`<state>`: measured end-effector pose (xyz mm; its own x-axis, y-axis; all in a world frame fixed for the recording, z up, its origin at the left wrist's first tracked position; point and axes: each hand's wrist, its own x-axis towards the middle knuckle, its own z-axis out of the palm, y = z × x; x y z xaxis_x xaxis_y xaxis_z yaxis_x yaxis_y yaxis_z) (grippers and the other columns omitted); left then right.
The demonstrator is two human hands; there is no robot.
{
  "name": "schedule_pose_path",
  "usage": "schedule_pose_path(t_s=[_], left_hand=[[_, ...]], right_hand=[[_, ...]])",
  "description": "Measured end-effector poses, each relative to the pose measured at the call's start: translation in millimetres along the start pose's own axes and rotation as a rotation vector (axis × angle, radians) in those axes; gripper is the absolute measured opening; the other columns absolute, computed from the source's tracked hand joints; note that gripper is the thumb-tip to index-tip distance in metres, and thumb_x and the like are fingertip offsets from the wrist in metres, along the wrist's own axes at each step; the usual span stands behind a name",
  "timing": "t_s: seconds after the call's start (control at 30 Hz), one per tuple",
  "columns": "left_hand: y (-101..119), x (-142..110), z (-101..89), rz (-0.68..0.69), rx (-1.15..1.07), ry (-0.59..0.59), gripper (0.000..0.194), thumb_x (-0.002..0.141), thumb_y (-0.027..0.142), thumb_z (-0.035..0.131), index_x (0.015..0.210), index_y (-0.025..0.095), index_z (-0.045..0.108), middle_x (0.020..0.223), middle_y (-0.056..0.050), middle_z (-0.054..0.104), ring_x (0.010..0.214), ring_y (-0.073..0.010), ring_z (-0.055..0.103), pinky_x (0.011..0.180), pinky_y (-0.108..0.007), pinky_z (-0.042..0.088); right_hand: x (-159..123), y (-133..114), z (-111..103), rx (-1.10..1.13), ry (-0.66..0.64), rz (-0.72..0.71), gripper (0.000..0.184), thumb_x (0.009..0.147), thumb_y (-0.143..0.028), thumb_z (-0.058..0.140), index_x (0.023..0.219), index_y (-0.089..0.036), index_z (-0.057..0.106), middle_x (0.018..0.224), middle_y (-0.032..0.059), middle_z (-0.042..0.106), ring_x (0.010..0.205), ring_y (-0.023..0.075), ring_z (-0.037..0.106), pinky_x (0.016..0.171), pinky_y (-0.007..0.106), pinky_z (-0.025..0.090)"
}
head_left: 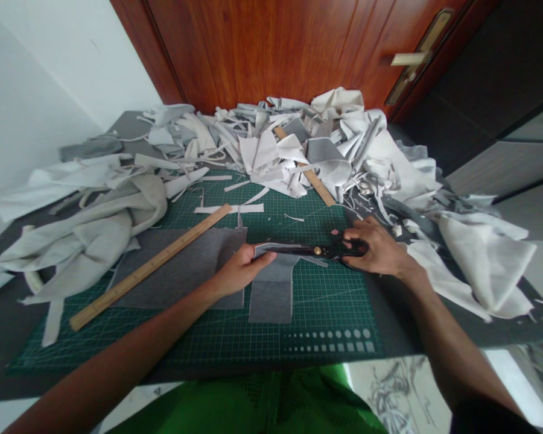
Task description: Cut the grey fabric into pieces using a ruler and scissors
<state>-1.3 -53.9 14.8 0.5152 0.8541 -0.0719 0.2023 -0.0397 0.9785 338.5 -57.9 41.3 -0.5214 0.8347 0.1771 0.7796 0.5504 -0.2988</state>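
Note:
My right hand (377, 247) grips the black handles of a pair of scissors (317, 251) with a brass pivot. The blades point left and lie along the upper edge of a small grey fabric piece (271, 295). Between thumb and fingers, my left hand (242, 268) pinches that piece at its upper left corner, close to the blade tips. A thin grey strip (314, 261) sticks out below the blades. To the left a larger grey fabric sheet (185, 265) lies flat, with a wooden ruler (151, 265) slanting across it.
A green cutting mat (330, 301) covers the middle of the dark table (402, 319). Heaped pale fabric scraps (271, 150) line the back, with more cloth (104, 223) at left and white cloth (479, 259) at right. A second wooden ruler (317, 184) pokes from the heap. Behind stands a wooden door (271, 48).

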Motion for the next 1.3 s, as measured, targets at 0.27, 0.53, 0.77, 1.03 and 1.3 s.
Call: schedule_pose_path(t_s=[0.27, 0.53, 0.77, 1.03, 1.3], left_hand=[[0.3, 0.5, -0.6, 0.003, 0.08, 0.007, 0.031, 0.089, 0.044, 0.06, 0.082, 0.015, 0.068, 0.067, 0.002, 0.055, 0.066, -0.0148, 0.049, 0.061, -0.025, 0.041], [-9.8, 1.6, 1.4, 0.004, -0.1, 0.019, 0.027, 0.087, 0.041, 0.066, 0.085, 0.015, 0.071, 0.07, 0.001, 0.06, 0.066, -0.0142, 0.05, 0.062, -0.026, 0.04], [-22.0, -0.8, 2.4, -0.073, -0.332, 0.05, 0.024, 0.083, 0.04, 0.074, 0.085, 0.016, 0.078, 0.07, -0.003, 0.068, 0.072, -0.0185, 0.062, 0.065, -0.027, 0.046], [-4.5, -2.8, 5.1, -0.044, -0.527, -0.071, 0.035, 0.087, 0.037, 0.071, 0.114, 0.017, 0.08, 0.107, -0.01, 0.079, 0.098, -0.027, 0.071, 0.084, -0.034, 0.05], [-5.4, -2.4, 4.2, -0.056, -0.591, -0.111, 0.038, 0.089, 0.035, 0.068, 0.121, 0.018, 0.077, 0.1, -0.008, 0.08, 0.082, -0.0218, 0.069, 0.072, -0.03, 0.046]], right_hand=[[1.4, 1.1, 6.8, 0.086, -0.008, -0.01, 0.015, 0.076, -0.03, 0.07, 0.075, -0.022, 0.057, 0.078, 0.0016, 0.063, 0.073, 0.0189, 0.055, 0.079, 0.037, 0.034], [1.9, 1.6, 7.2, 0.131, 0.01, -0.002, 0.018, 0.076, -0.031, 0.072, 0.073, -0.022, 0.056, 0.078, 0.0014, 0.064, 0.072, 0.0183, 0.055, 0.078, 0.036, 0.036], [-0.5, 7.4, 8.6, 0.199, 0.025, -0.042, 0.021, 0.078, -0.033, 0.074, 0.072, -0.023, 0.056, 0.07, -0.0009, 0.065, 0.071, 0.0173, 0.056, 0.076, 0.035, 0.036], [-2.3, 9.9, 9.4, 0.233, -0.013, -0.02, 0.023, 0.078, -0.036, 0.075, 0.07, -0.022, 0.058, 0.065, 0.0012, 0.063, 0.075, 0.0191, 0.053, 0.067, 0.031, 0.038], [-2.2, 10.5, 11.7, 0.233, -0.009, 0.003, 0.021, 0.076, -0.037, 0.077, 0.072, -0.023, 0.062, 0.072, 0.0023, 0.067, 0.077, 0.0194, 0.055, 0.068, 0.031, 0.039]])
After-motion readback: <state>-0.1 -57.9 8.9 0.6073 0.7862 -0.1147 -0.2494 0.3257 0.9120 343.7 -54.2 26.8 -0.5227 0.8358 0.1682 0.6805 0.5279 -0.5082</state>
